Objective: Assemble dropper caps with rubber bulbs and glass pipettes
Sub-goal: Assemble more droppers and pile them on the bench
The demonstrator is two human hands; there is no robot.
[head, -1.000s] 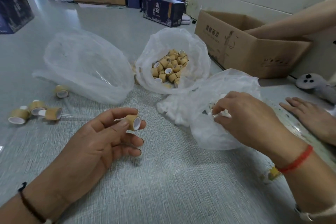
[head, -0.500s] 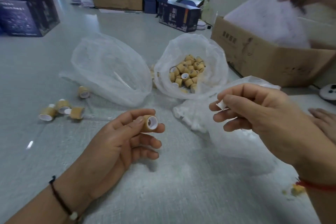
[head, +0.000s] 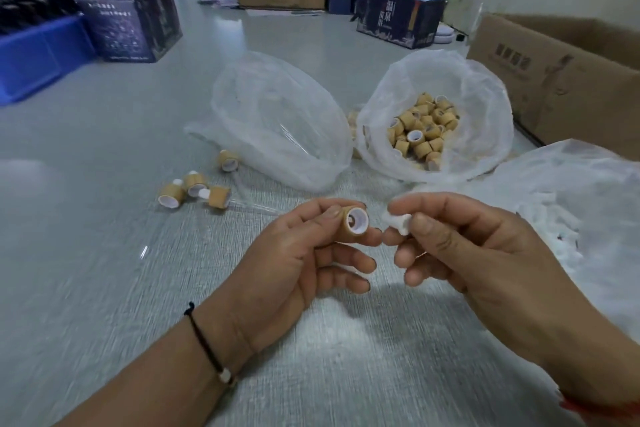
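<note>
Pinching a bamboo cap (head: 354,225) in left hand (head: 294,260), open end facing right. Gripping a white rubber bulb (head: 398,222) in right hand (head: 460,250), mostly hidden behind fingers, just beside cap, above worktop (head: 104,270).

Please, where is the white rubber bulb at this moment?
In the head view, the white rubber bulb sits centre frame, pinched in the right hand, just right of the bamboo cap held by the left hand.

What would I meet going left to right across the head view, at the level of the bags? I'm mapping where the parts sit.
Blue bin → finished droppers → clear bag → bag of bamboo caps → cardboard box.
</note>
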